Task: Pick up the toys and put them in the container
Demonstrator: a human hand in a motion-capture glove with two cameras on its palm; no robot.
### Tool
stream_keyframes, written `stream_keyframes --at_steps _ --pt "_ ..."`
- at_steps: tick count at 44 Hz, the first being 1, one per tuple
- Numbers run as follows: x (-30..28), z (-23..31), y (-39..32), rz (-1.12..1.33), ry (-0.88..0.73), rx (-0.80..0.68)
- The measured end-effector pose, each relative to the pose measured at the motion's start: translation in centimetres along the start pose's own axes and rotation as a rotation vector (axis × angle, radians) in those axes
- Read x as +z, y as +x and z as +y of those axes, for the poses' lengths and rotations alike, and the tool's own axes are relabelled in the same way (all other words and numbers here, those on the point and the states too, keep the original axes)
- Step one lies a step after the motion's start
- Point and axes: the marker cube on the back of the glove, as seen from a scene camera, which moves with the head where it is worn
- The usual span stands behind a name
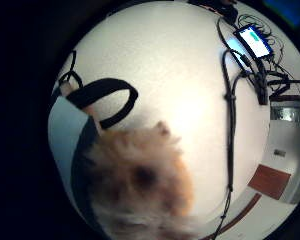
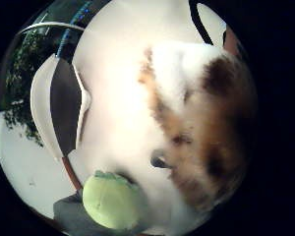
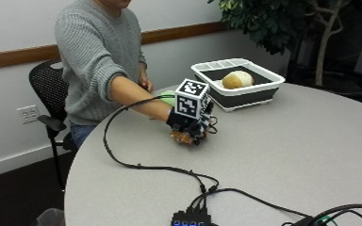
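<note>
Outside view: one gloved right hand (image 3: 188, 123) is seen low over the round grey table (image 3: 281, 155), its fingers curled down round a brown furry toy (image 3: 183, 137) that shows beneath them just at the tabletop — whether the toy is touching the surface or lifted off it cannot be told. One container (image 3: 239, 92), white-rimmed with dark walls, stands farther along the table, well apart from the hand, and one rounded tan-and-cream toy (image 3: 237, 79) is lying inside it. A sliver of one green toy (image 3: 166, 97) is visible behind the forearm, near the table's edge by the person's body. In the thumb-side palm view, the furry toy (image 2: 196, 132) — white with brown patches — fills much of the picture close to the palm, the green toy (image 2: 110, 200) is seen as a round ball on the table beside it, and the container (image 2: 56, 105) is seen beyond. In the little-finger-side palm view, the same fur (image 1: 140, 180) is pressed close to the camera, with the table (image 1: 180, 75) spreading out past it. Three toys are counted in all: one in the hand, one in the container, one on the table.
</note>
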Motion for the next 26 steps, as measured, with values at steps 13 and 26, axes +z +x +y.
stream_keyframes --at_steps 13,26 --pt "-18.6 -3.0 -7.4 -0.056 0.205 -0.122" --pt "-16.9 -4.9 -21.7 -0.117 0.138 -0.305"
